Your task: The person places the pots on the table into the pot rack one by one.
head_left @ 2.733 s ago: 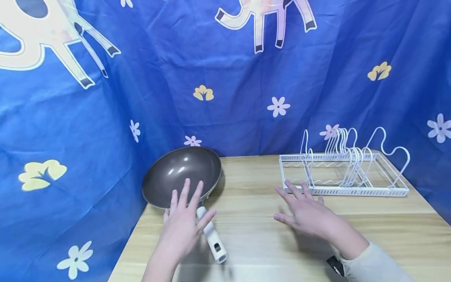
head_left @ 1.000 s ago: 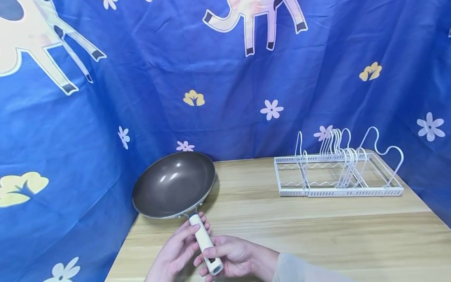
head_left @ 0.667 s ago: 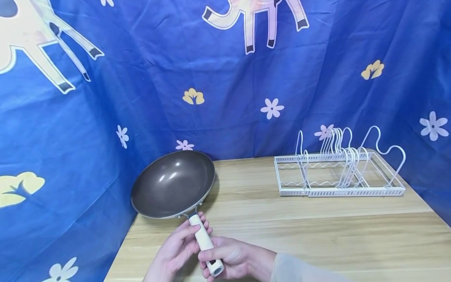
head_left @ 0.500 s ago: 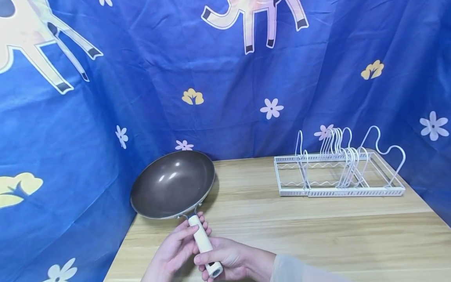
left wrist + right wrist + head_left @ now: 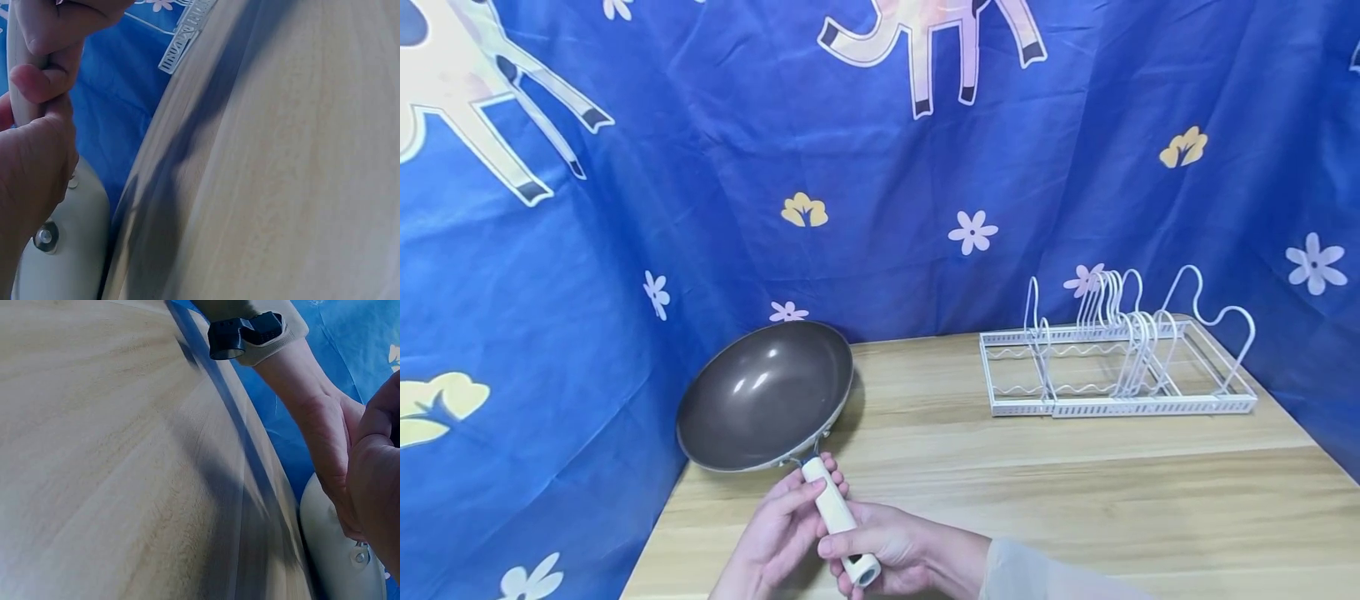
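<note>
The dark pan [image 5: 767, 396] is at the left edge of the tabletop [image 5: 940, 450]; the left hand [image 5: 777, 533] curls its fingers round the handle [image 5: 831, 502] near its top, the right hand [image 5: 895, 546] round its end; wood stretches rightward to the wire rack [image 5: 1150, 407].

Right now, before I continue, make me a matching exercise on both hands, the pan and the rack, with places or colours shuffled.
1. left hand
2. right hand
3. pan
4. rack

A. white, on the right of the table
B. on the handle, near its free end
C. dark inside
D. on the handle, nearer the pan

Pairs: 1-D, 2-B, 3-C, 4-A
</note>
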Available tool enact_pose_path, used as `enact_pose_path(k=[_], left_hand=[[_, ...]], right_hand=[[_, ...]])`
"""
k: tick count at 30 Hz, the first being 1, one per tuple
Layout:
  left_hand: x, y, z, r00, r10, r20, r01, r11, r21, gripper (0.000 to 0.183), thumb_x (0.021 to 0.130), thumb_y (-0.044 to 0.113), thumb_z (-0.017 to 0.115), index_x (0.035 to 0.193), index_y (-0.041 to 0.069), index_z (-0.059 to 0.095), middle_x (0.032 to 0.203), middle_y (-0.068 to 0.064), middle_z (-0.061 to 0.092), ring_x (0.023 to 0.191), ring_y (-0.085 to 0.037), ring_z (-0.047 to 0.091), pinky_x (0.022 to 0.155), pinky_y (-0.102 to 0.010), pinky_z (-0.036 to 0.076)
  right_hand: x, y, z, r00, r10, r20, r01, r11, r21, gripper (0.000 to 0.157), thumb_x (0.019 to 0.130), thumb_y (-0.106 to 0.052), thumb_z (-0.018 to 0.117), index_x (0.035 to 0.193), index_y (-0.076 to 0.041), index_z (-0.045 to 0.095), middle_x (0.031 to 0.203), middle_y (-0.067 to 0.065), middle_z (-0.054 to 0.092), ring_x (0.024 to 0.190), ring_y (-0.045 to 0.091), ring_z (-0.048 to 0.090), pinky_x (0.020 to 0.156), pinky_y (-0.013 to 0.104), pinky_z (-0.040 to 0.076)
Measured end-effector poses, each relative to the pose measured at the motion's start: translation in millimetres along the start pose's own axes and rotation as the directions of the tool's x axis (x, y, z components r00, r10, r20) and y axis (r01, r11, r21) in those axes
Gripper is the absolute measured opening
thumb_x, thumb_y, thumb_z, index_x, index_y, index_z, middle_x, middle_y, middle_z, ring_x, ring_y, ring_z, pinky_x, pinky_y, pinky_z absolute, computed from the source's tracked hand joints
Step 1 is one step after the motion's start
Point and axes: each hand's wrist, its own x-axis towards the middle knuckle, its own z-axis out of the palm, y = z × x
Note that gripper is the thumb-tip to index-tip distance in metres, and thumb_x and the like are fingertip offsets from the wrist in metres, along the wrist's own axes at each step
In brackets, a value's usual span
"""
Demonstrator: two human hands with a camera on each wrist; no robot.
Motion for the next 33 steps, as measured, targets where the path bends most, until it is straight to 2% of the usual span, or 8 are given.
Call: enact_pose_path(k=[7,14,17,20,23,27,33], left_hand=[[-2.1,-0.7,9.1,1.000,-0.012,0.020,0.011,0.999,0.045,0.033,0.114,-0.001,0.030,0.143,0.010,0.040,0.129,0.003,0.054,0.124,-0.012,0.061,0.119,-0.025,0.052],[-2.4,1.2,18.5,0.997,0.027,0.067,-0.031,0.998,0.062,0.037,0.112,-0.006,0.029,0.143,0.009,0.043,0.132,-0.001,0.058,0.127,-0.014,0.062,0.122,-0.026,0.050],[-1.7,2.4,22.9,0.995,0.032,0.092,-0.038,0.997,0.069,0.037,0.112,-0.006,0.029,0.144,0.007,0.042,0.133,-0.001,0.059,0.129,-0.015,0.062,0.124,-0.027,0.049],[-0.4,3.3,27.2,0.994,0.019,0.104,-0.027,0.997,0.075,0.037,0.112,-0.006,0.030,0.144,0.006,0.041,0.133,0.001,0.060,0.129,-0.016,0.062,0.125,-0.029,0.049],[1.1,3.4,31.0,0.995,0.008,0.102,-0.017,0.996,0.091,0.036,0.111,-0.007,0.032,0.143,0.006,0.042,0.132,0.001,0.060,0.129,-0.015,0.062,0.126,-0.030,0.048],[3.3,2.6,34.9,0.996,0.006,0.089,-0.016,0.993,0.113,0.035,0.109,-0.009,0.034,0.141,0.005,0.042,0.131,0.001,0.059,0.127,-0.015,0.063,0.128,-0.031,0.047],[7.6,2.6,43.3,0.999,-0.010,0.032,0.005,0.987,0.162,0.035,0.108,-0.009,0.038,0.141,0.002,0.037,0.129,0.003,0.059,0.124,-0.014,0.066,0.126,-0.032,0.049]], right_hand=[[-8.5,2.4,0.4,0.998,-0.010,-0.057,0.005,0.996,-0.094,0.029,0.100,-0.015,0.070,0.118,-0.020,0.047,0.077,-0.008,0.063,0.065,0.000,0.064,0.059,0.011,0.056],[-16.9,-4.8,6.8,0.999,-0.026,-0.045,0.018,0.986,-0.168,0.034,0.099,-0.012,0.072,0.121,-0.019,0.046,0.083,-0.007,0.061,0.073,0.002,0.062,0.063,0.011,0.052],[-21.1,-8.6,8.8,0.997,-0.043,-0.062,0.026,0.967,-0.253,0.035,0.098,-0.011,0.073,0.121,-0.018,0.047,0.085,-0.006,0.061,0.076,0.005,0.061,0.064,0.013,0.052],[-25.1,-10.3,9.7,0.994,-0.074,-0.080,0.041,0.934,-0.355,0.038,0.095,-0.012,0.075,0.122,-0.016,0.048,0.087,-0.006,0.062,0.078,0.007,0.062,0.067,0.016,0.053],[-29.4,-10.6,10.1,0.991,-0.105,-0.080,0.063,0.908,-0.413,0.044,0.092,-0.011,0.076,0.125,-0.013,0.048,0.086,-0.008,0.062,0.077,0.006,0.062,0.070,0.017,0.053],[-35.1,-10.3,11.4,0.988,-0.132,-0.077,0.088,0.903,-0.420,0.046,0.089,-0.007,0.076,0.126,-0.011,0.048,0.082,-0.010,0.061,0.075,0.004,0.061,0.072,0.017,0.053],[-44.0,-13.2,13.1,0.981,-0.164,-0.105,0.097,0.879,-0.467,0.048,0.088,-0.007,0.080,0.125,-0.011,0.049,0.100,-0.004,0.056,0.085,0.007,0.058,0.075,0.017,0.051]])
